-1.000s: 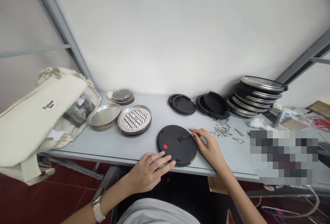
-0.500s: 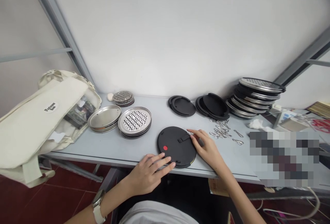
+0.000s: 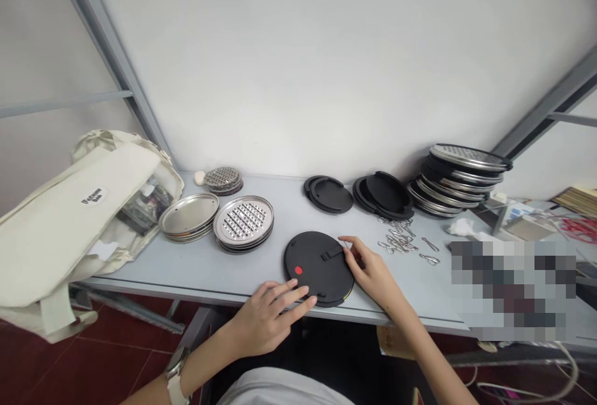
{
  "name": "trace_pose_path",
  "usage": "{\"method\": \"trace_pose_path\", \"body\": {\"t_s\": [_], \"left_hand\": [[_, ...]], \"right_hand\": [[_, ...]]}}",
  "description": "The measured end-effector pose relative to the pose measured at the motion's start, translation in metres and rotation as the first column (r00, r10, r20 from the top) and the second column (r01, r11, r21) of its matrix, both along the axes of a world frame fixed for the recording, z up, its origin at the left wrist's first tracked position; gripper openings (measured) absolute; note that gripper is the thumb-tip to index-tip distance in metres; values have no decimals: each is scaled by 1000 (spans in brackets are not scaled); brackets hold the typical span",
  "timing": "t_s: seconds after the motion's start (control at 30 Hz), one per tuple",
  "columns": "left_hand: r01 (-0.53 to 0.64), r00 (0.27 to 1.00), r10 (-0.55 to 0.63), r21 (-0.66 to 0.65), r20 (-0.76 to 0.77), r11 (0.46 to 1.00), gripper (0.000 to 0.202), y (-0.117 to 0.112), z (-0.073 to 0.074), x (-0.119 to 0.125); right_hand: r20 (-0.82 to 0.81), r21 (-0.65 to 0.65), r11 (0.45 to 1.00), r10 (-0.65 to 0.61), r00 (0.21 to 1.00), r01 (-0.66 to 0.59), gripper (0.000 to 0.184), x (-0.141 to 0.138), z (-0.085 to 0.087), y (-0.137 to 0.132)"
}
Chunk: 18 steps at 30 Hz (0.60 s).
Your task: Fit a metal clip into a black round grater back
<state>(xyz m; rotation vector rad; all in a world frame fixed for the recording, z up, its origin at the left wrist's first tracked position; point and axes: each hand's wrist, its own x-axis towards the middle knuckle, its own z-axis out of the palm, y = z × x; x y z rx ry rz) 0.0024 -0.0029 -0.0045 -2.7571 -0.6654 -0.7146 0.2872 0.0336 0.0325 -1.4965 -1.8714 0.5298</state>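
Observation:
A round black plastic disc (image 3: 321, 274) with a red dot (image 3: 298, 270) and a short black strap (image 3: 332, 254) lies flat on the grey table top (image 3: 224, 262). My left hand (image 3: 270, 318) rests on its near rim with the fingers spread. At its right edge, my right hand (image 3: 373, 273) pinches a small silver wire clip (image 3: 346, 244) between thumb and forefinger. Most of the clip is hidden by my fingers.
Stacked metal graters (image 3: 243, 221), plain metal pans (image 3: 189, 216) and black discs (image 3: 329, 195) stand along the wall. A heap of wire clips (image 3: 396, 240) lies right of my hand. A canvas bag (image 3: 79, 218) sits far left, and the table's near edge runs below the disc.
My right hand has shifted slightly along the disc's edge, and the view has tilted a little. The disc and my left hand stay nearly where they were.

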Motion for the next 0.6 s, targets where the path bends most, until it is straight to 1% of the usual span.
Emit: {"method": "trace_pose_path", "body": {"t_s": [0.33, 0.5, 0.6], "left_hand": [[-13, 999, 14, 36, -32, 999, 58, 1, 0, 0], [-4, 1000, 4, 22, -1, 1000, 57, 0, 1, 1], [-6, 1000, 6, 20, -6, 1000, 58, 0, 1, 1]], "right_hand": [[44, 10, 1000, -16, 999, 16, 35, 2, -4, 0], [35, 109, 994, 6, 999, -10, 31, 4, -9, 2], [42, 163, 987, 7, 999, -14, 29, 3, -9, 2]]}}
